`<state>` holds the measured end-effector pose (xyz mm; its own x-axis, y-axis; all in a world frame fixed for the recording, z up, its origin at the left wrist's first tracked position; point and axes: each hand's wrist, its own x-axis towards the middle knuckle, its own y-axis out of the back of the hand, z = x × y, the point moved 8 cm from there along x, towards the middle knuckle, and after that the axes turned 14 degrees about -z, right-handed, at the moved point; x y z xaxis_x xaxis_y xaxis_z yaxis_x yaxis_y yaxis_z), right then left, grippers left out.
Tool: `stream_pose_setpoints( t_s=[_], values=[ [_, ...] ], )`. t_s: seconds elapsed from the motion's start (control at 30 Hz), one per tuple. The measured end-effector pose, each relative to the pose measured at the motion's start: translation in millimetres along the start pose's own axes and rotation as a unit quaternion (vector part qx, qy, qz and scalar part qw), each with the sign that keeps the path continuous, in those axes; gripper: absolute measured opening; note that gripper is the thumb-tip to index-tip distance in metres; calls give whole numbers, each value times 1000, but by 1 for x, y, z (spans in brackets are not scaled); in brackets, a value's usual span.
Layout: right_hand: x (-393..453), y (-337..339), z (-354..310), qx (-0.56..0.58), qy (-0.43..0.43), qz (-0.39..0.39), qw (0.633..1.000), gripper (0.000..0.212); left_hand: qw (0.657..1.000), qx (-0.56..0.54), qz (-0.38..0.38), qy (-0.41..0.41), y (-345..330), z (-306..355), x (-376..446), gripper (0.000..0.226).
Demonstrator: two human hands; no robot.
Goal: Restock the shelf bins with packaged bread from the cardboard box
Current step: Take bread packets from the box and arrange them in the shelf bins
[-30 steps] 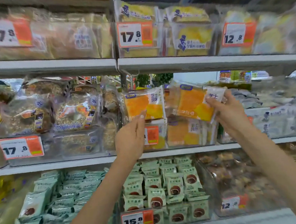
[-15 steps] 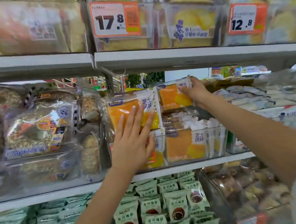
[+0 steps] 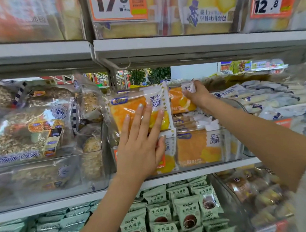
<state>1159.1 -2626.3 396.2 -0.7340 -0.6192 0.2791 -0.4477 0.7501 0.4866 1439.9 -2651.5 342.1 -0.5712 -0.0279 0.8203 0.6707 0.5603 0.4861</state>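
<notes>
Since the frame 0.5 s back: view sits closer to the mid shelf; right hand (image 3: 195, 96) has gone a bit deeper w/ its pack, left hand (image 3: 141, 143) is in much the same spot, palm flat.

Now:
- Left hand: open, fingers spread, pressed flat on the front orange bread pack (image 3: 141, 109) at frame centre. No grip, just bracing. Heel of the palm overlaps the front wall of the clear bin (image 3: 228, 146) and hides most of an orange price tag there.
- Right hand: grip closed on the upper right corner of a second orange bread pack (image 3: 179, 101), centre-right of frame, just beside and slightly behind the braced one. Pack sits on top of the stack already in the bin, tilted, not settled yet.
- More of the same packs show thru the bin front below, lower centre.
- Cardboard box: not in view.
- Neighbours: seeded loaves (image 3: 31, 128) in the left bin, white-blue packs (image 3: 267, 98) in the right bin, green snack packs (image 3: 188, 214) on the shelf below.

Step in hand (judgement): seating the second pack on the stack while the first is held upright.

Doing it well:
- Keep the left palm on until the right pack is down; the front pack stands above the bin wall and looks apt to tip fwd.
- Slide the right pack back and down, label facing out, to match the row.
- Soft bread in thin film: push on the flat faces, don't pinch the crumb.
- Let go right first, then ease the left off and check nothing leans.
- Stack is near the gap under the upper shelf (image 3: 197, 42); little room left for more here.
</notes>
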Motion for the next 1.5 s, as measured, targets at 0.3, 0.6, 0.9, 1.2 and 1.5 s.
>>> stream_pose_setpoints(
  t_s=[0.3,0.6,0.9,1.2,1.5],
  values=[
    [-3,-14,5,-28,-35,-67,997,51,1000,-6,4,-1,0,0,0,51],
    [-22,-9,-5,20,-62,-107,992,62,1000,-16,1,-3,-1,0,-1,52],
    [-151,25,-57,-83,102,31,991,60,993,-90,-41,-60,10,10,-21,49],
    [-348,-101,73,-289,256,7,922,24,947,-238,-200,-82,-10,84,-232,27],
    [-475,-265,321,-373,-118,-568,724,50,662,-209,-719,-24,-77,147,-481,47]
  ],
)
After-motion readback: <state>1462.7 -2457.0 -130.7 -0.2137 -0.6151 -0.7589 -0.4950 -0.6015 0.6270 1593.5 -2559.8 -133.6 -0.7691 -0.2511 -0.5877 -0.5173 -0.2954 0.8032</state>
